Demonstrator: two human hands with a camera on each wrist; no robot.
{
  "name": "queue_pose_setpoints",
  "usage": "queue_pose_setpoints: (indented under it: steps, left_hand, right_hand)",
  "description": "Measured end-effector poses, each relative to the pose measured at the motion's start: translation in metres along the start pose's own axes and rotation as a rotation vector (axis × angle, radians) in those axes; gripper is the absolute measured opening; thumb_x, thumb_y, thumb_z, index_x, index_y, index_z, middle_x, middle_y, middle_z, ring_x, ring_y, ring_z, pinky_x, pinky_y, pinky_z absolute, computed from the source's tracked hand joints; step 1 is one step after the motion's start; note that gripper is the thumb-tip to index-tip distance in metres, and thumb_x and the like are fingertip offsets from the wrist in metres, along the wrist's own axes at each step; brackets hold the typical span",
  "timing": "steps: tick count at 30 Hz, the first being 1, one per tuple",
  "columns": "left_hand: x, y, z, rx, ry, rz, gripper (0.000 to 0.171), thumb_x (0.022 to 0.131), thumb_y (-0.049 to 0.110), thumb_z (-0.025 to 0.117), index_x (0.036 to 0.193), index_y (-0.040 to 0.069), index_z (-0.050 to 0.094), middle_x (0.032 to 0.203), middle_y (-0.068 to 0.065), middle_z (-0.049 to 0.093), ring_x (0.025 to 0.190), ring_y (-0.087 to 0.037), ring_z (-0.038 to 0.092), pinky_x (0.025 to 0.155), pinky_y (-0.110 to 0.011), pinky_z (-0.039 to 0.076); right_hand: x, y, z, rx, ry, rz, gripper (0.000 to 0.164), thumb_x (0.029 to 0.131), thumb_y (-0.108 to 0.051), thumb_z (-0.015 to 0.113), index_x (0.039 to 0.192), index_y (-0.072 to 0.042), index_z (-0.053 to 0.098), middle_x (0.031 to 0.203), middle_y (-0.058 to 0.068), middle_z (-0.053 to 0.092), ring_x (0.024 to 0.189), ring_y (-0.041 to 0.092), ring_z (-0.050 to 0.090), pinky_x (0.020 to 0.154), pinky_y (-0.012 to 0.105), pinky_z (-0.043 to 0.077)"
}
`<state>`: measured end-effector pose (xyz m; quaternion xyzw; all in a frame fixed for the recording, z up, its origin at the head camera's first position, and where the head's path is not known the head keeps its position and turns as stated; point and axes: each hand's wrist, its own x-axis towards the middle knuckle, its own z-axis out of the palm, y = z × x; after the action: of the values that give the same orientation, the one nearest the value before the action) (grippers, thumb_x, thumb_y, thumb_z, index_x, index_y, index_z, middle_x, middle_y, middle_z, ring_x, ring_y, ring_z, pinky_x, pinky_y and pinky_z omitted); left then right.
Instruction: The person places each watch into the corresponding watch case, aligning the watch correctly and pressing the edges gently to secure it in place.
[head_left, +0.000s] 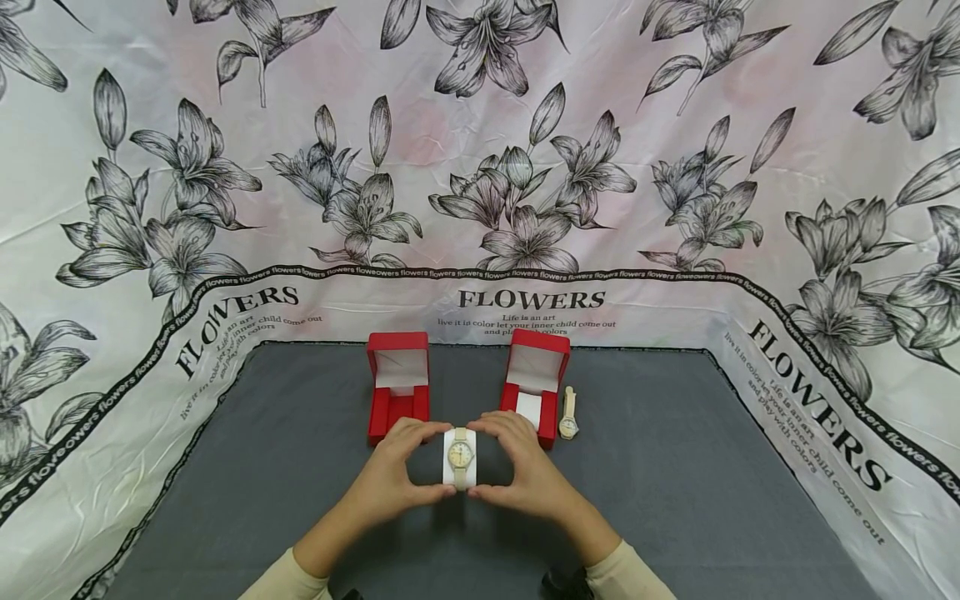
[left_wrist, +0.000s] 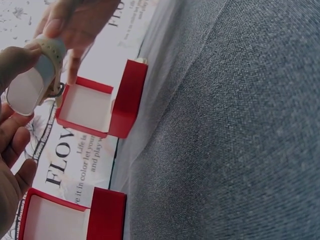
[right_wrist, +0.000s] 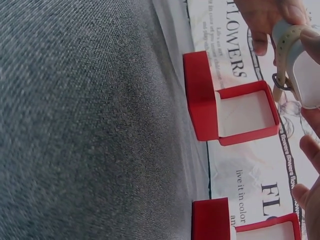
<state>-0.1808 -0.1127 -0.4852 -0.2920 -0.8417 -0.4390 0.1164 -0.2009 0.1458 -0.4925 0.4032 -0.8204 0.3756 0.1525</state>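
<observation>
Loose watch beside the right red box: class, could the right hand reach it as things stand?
Probably not yet: the right hand helps hold the white cushion, though nothing covers the loose watch nearby.

held watch dial (head_left: pixel 461 454) too small to read, sleeves (head_left: pixel 630 575) cut off by bottom edge

Left hand (right_wrist: pixel 270 20) at top and right hand (right_wrist: pixel 313 197) at right edge are gripping pale cushion (right_wrist: pixel 307 80); beige strap (right_wrist: pixel 281 60) with dark buckle (right_wrist: pixel 280 82) is wrapping around it. Open red box (right_wrist: pixel 200 95) is showing white lid lining; second red box (right_wrist: pixel 210 220) is running off bottom edge. Gray cloth (right_wrist: pixel 90 125) is filling left side.
</observation>
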Motion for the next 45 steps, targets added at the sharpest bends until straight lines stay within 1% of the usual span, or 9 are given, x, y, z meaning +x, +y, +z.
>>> queue_pose_setpoints:
  steps: [5, 8, 11, 19, 24, 27, 32, 38, 45]
  left_hand:
    - [0.0, 0.0, -0.002, -0.004, 0.005, 0.007, 0.076, 0.071, 0.032, 0.096, 0.139, 0.026, 0.061, 0.124, 0.004, 0.061, 0.113, -0.018, 0.056, 0.098, -0.038, 0.053]
    - [0.0, 0.0, -0.003, -0.012, 0.008, 0.006, 0.077, 0.071, 0.034, 0.096, 0.139, 0.026, 0.061, 0.124, 0.003, 0.061, 0.113, -0.022, 0.057, 0.097, -0.04, 0.054]
    - [0.0, 0.0, -0.004, -0.01, 0.004, -0.005, 0.078, 0.071, 0.037, 0.095, 0.14, 0.027, 0.061, 0.125, 0.008, 0.059, 0.113, -0.026, 0.057, 0.097, -0.043, 0.054]
    - [0.0, 0.001, -0.004, 0.005, -0.002, -0.086, 0.081, 0.068, 0.036, 0.096, 0.141, 0.029, 0.06, 0.122, 0.014, 0.057, 0.111, -0.007, 0.053, 0.097, -0.041, 0.054]
    - [-0.001, 0.0, -0.003, -0.009, 0.005, -0.111, 0.08, 0.068, 0.038, 0.096, 0.14, 0.033, 0.061, 0.12, 0.014, 0.056, 0.111, -0.014, 0.055, 0.095, -0.045, 0.055]
    - [-0.001, 0.001, -0.003, -0.006, 0.006, -0.107, 0.08, 0.068, 0.037, 0.096, 0.14, 0.032, 0.062, 0.119, 0.012, 0.056, 0.112, -0.022, 0.057, 0.094, -0.047, 0.055]
    - [0.0, 0.002, -0.003, 0.002, -0.008, -0.13, 0.08, 0.068, 0.035, 0.096, 0.141, 0.028, 0.062, 0.119, 0.01, 0.056, 0.114, -0.028, 0.058, 0.096, -0.049, 0.054]
    - [0.0, 0.001, -0.004, 0.022, -0.012, -0.165, 0.079, 0.069, 0.038, 0.095, 0.141, 0.029, 0.062, 0.123, 0.002, 0.058, 0.115, -0.027, 0.057, 0.095, -0.05, 0.055]
    - [0.002, -0.007, -0.013, 0.065, -0.001, -0.179, 0.08, 0.069, 0.037, 0.095, 0.142, 0.027, 0.062, 0.124, -0.004, 0.06, 0.115, -0.019, 0.054, 0.091, -0.046, 0.056]
  right_hand:
    - [0.0, -0.003, -0.003, 0.007, 0.005, 0.044, 0.082, 0.073, -0.035, 0.093, 0.144, -0.019, 0.054, 0.142, 0.0, 0.057, 0.138, 0.025, 0.044, 0.113, 0.051, 0.035]
    - [-0.001, -0.004, -0.005, 0.025, 0.0, 0.083, 0.082, 0.073, -0.033, 0.094, 0.144, -0.02, 0.056, 0.144, -0.001, 0.056, 0.139, 0.023, 0.044, 0.112, 0.053, 0.037]
    - [-0.001, -0.004, -0.005, 0.038, -0.01, 0.113, 0.081, 0.073, -0.032, 0.094, 0.144, -0.022, 0.057, 0.143, -0.003, 0.056, 0.139, 0.021, 0.044, 0.113, 0.053, 0.037]
    - [-0.002, -0.005, -0.006, 0.074, -0.006, 0.184, 0.079, 0.073, -0.035, 0.094, 0.143, -0.026, 0.059, 0.143, 0.002, 0.057, 0.137, 0.018, 0.045, 0.11, 0.055, 0.041]
    - [-0.002, -0.004, -0.005, 0.063, -0.001, 0.194, 0.08, 0.072, -0.037, 0.094, 0.143, -0.023, 0.06, 0.142, -0.004, 0.057, 0.136, 0.018, 0.046, 0.107, 0.056, 0.043]
    - [-0.003, -0.005, -0.004, 0.054, 0.001, 0.199, 0.079, 0.072, -0.039, 0.093, 0.143, -0.024, 0.06, 0.142, -0.005, 0.057, 0.135, 0.019, 0.047, 0.107, 0.056, 0.043]
    - [-0.002, -0.003, -0.003, 0.035, 0.0, 0.21, 0.079, 0.073, -0.041, 0.093, 0.143, -0.028, 0.06, 0.141, -0.005, 0.058, 0.135, 0.019, 0.048, 0.108, 0.056, 0.043]
    - [0.001, -0.003, -0.001, 0.025, -0.012, 0.218, 0.08, 0.072, -0.038, 0.093, 0.144, -0.026, 0.061, 0.139, -0.003, 0.061, 0.134, 0.02, 0.049, 0.108, 0.058, 0.043]
    - [0.015, -0.002, 0.005, -0.001, -0.049, 0.217, 0.079, 0.075, -0.04, 0.092, 0.145, -0.024, 0.059, 0.138, -0.007, 0.062, 0.135, 0.016, 0.047, 0.109, 0.052, 0.043]
